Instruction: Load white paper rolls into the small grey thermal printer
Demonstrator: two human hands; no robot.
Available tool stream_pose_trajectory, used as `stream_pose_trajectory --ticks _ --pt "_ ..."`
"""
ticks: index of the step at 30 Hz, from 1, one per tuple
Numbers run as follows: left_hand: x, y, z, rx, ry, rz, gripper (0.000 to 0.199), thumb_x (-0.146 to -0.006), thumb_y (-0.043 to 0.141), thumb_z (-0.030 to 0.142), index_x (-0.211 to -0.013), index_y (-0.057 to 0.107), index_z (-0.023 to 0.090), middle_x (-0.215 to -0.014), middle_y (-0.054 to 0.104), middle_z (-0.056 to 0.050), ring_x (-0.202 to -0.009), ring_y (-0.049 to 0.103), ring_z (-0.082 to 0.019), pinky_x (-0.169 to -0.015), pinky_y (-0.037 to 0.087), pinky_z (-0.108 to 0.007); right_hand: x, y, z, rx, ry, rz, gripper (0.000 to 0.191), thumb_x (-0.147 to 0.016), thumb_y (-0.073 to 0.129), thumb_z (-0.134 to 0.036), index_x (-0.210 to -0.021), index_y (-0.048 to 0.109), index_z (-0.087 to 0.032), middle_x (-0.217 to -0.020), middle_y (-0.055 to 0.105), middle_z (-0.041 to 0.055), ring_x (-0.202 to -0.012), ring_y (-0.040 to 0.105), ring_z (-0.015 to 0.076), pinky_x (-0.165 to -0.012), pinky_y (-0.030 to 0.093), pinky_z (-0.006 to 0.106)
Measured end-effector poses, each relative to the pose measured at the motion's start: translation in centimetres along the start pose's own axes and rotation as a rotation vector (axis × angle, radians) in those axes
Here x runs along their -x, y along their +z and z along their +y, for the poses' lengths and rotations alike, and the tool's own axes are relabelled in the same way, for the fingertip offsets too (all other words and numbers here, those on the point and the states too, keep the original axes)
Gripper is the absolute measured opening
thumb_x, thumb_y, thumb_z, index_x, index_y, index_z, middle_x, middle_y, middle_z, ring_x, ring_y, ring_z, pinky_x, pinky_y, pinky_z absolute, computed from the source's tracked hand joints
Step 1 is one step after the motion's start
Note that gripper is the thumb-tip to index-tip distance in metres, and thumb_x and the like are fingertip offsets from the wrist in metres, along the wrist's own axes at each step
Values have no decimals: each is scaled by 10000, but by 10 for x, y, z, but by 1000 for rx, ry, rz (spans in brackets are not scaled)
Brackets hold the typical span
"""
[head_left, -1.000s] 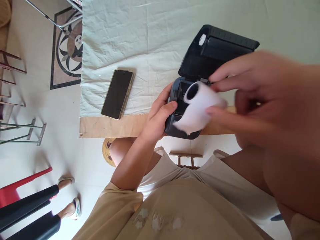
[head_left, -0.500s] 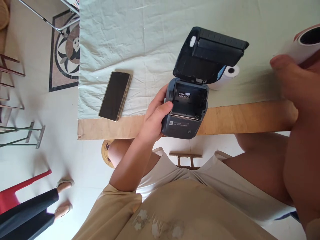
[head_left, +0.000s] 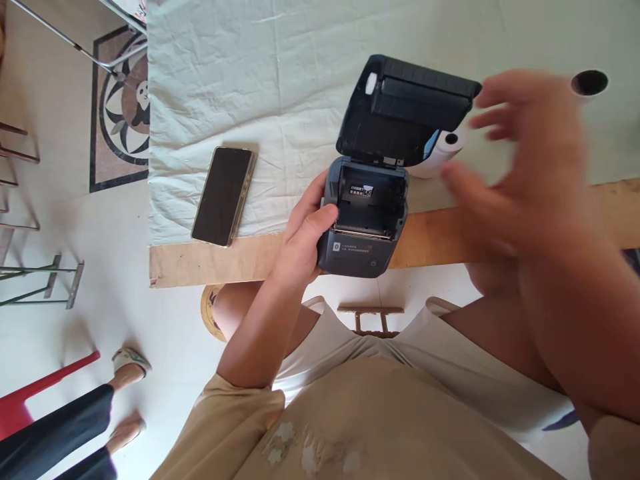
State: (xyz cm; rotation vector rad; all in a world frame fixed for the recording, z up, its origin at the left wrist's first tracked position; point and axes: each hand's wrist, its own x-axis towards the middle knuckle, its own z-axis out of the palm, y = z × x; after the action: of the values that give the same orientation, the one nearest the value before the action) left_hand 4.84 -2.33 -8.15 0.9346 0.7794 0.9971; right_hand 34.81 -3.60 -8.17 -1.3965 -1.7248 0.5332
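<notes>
My left hand [head_left: 307, 230] grips a dark label printer [head_left: 363, 227] by its left side, thumb on the rim of the roll bay. The printer's lid [head_left: 407, 110] is swung up, and the bay shows a small label sticker but no roll. My right hand [head_left: 525, 153], blurred by motion, is empty with thumb and fingers apart, just right of the lid. Behind the lid a small white paper roll [head_left: 440, 157] is partly hidden. A larger paper roll with a dark core [head_left: 590, 83] stands beyond my right hand, mostly covered by it.
A phone [head_left: 223, 195] lies on the green cloth [head_left: 210, 80] at the left. The wooden table edge [head_left: 215, 263] runs along the front. Someone's legs [head_left: 60, 427] and a red chair [head_left: 45, 393] are at lower left. Metal stand legs [head_left: 65, 40] rise at upper left.
My right hand has let go of the larger paper roll, leaving it on the table, and has moved left toward the printer. The left hand still holds the printer with its lid up.
</notes>
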Motion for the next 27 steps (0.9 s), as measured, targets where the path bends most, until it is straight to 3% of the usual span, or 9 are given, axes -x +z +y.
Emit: stream_pose_trajectory --ticks 3,7,10,12,14,16,18,24,27 --pt "0 0 0 -9 13 -10 437 -1016 767 620 -1307 802 295 -1388 862 -67 -1617 661 -405 -1226 670 -506 -9 32 2 183 -58 -13 539 -999 836 -407 -1508 672 -340 -1452 688 137 -1288 676 330 -1189 602 498" --pt "0 0 -1 -3 16 -22 409 -1021 756 600 -1298 803 301 -1406 856 -65 -1594 681 -399 -1200 682 -490 -14 40 13 201 -70 6 452 -991 801 -362 -1437 734 -345 -1301 720 128 -1178 683 297 -1046 636 445" --pt "1 0 0 -9 3 -21 463 -982 796 629 -1313 801 305 -1466 837 -65 -1592 677 -414 -1179 693 -483 -17 35 21 38 9 131 656 -910 879 -323 -1527 675 -414 -1261 723 81 -1023 698 242 -931 647 415" --pt "1 1 1 -10 -3 -16 470 -989 789 640 -1316 803 302 -1485 829 -64 -1601 667 -418 -1174 696 -483 -20 29 31 -213 157 213 840 -849 904 -272 -1602 576 -447 -1232 736 53 -917 712 213 -788 625 388" --pt "2 1 1 4 2 -23 449 -1006 777 628 -1308 809 297 -1493 826 -61 -1600 671 -419 -1176 697 -486 -24 22 42 -465 315 249 675 -869 845 -306 -1499 620 -395 -1183 746 59 -883 744 224 -669 584 375" --pt "0 -1 -2 24 20 -50 432 -1019 770 593 -1329 811 294 -1490 829 -63 -1596 678 -417 -1181 698 -493 -28 16 47 -621 413 217 351 -881 806 -336 -1218 711 -311 -1137 742 84 -893 757 242 -620 575 375" --pt "-2 -5 -7 28 66 -80 461 -1021 768 582 -1378 807 293 -1469 841 -67 -1585 689 -414 -1174 705 -497 -30 12 42 -676 447 175 228 -853 845 -310 -1049 735 -278 -1102 729 92 -902 741 237 -625 597 373" --pt "-9 -15 -21 5 163 -132 522 -1028 720 632 -1426 801 303 -1391 872 -72 -1461 778 -401 -949 760 -424 -35 11 11 -901 631 197 695 -612 1017 -153 -1221 768 -379 -1241 731 10 -992 744 215 -732 689 385" --pt "-9 -15 -22 4 161 -132 514 -1030 711 623 -1426 793 306 -1380 872 -67 -1295 848 -365 -818 740 -372 -38 10 18 -987 718 189 615 -537 1023 -188 -1077 749 -297 -1241 736 45 -1085 759 260 -799 717 411"
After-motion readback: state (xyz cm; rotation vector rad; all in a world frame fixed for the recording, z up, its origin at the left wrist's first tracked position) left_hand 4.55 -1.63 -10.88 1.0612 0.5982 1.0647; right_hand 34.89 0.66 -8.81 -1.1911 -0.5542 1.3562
